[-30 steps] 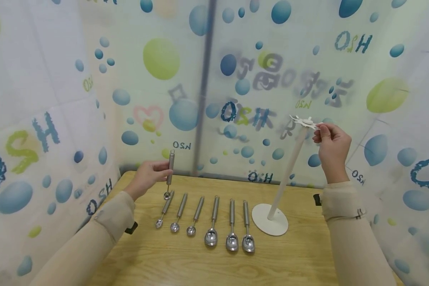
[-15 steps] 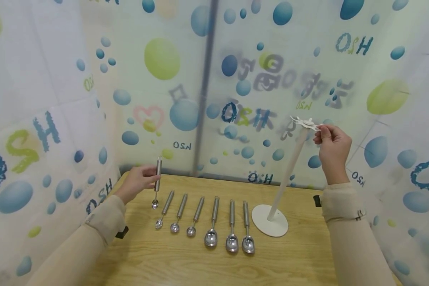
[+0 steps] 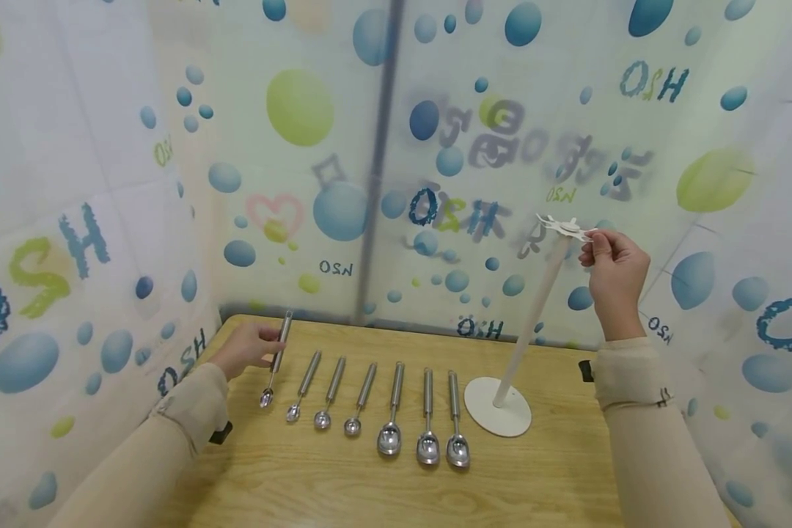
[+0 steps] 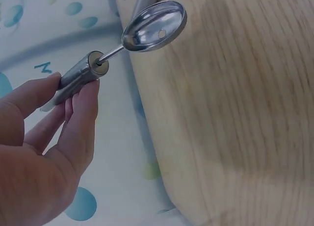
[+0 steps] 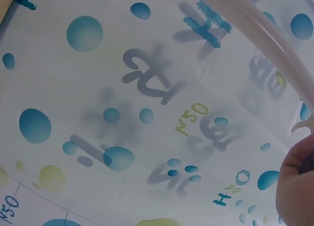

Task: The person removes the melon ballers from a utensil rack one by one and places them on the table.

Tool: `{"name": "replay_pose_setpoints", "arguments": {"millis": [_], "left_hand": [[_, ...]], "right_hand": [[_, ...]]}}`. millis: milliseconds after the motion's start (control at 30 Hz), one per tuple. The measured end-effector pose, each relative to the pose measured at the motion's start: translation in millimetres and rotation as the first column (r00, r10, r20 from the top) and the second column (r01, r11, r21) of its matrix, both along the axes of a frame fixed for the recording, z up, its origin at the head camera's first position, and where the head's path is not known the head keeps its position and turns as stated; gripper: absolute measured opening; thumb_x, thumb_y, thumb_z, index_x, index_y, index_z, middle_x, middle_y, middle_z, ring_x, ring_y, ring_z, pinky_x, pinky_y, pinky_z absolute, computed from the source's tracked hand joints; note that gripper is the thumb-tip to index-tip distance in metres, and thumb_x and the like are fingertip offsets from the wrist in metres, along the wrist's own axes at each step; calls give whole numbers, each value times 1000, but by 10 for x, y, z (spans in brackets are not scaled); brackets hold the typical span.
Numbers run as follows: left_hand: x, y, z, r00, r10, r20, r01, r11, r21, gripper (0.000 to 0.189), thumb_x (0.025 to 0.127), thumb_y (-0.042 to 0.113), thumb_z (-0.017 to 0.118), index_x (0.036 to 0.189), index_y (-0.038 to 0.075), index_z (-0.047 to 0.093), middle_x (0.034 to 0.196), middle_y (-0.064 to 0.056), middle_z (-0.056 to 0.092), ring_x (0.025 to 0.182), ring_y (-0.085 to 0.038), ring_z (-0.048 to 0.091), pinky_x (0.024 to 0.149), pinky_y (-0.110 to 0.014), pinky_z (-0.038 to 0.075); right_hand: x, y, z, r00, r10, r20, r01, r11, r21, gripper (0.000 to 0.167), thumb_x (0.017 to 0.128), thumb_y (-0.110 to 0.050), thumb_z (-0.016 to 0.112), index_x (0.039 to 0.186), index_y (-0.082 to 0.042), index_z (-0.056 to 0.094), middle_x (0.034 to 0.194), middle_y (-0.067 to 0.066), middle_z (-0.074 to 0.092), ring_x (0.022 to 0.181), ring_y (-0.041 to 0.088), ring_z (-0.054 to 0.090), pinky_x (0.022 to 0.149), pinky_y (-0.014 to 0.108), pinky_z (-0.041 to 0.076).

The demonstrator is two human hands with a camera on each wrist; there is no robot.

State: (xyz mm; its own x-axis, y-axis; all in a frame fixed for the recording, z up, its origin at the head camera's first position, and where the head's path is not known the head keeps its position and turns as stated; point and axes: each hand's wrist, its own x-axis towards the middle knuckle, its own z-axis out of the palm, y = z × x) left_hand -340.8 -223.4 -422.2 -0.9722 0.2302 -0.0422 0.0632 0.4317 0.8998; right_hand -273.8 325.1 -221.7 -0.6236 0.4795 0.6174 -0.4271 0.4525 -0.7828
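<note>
My left hand [image 3: 246, 348] pinches a small melon baller [image 3: 281, 339] by its steel handle, at the left end of a row of scoops. The tool leans, bowl end down and close over the table. In the left wrist view its oval bowl [image 4: 156, 29] shows a small hole, and thumb and fingers grip the handle [image 4: 78, 80]. At the right, my right hand [image 3: 617, 282] pinches one arm of the white hook top [image 3: 563, 226] on an upright stand [image 3: 533, 323]. Only part of that hand [image 5: 297, 187] shows in the right wrist view.
On the wooden table [image 3: 343, 491] lie several more steel tools, handles away from me: small melon ballers [image 3: 330, 392] at left, larger ice cream scoops [image 3: 391, 433] at right. The stand's round white base [image 3: 485, 414] is beside them. Printed curtains [image 3: 297, 176] enclose the table's back and sides.
My left hand has carried the melon baller left and down, from behind the row to its left end, and tilted it. The right hand keeps its grip on the stand's top.
</note>
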Motion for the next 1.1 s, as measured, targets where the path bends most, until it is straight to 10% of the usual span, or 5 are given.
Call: {"name": "replay_pose_setpoints", "arguments": {"millis": [333,1100], "left_hand": [[-74,48,-140,997,38,72,-30,994,-105,40,96,-1,65,131,-17,55,125,-31,57,112,-42,62,80,-42,61],[-328,75,-390,979,152,139,-102,943,-316,19,87,-1,73,103,-12,71,82,-14,70,56,-10,62,56,-23,56]], "right_hand": [[-4,-8,-2,999,22,-39,-22,1000,-2,32,100,-21,61,114,6,71,79,-7,64,68,5,61,69,11,53],[20,-31,22,999,20,-25,-21,1000,-6,27,99,-23,62,110,-1,73,80,-6,65,68,7,61,69,12,53]]}}
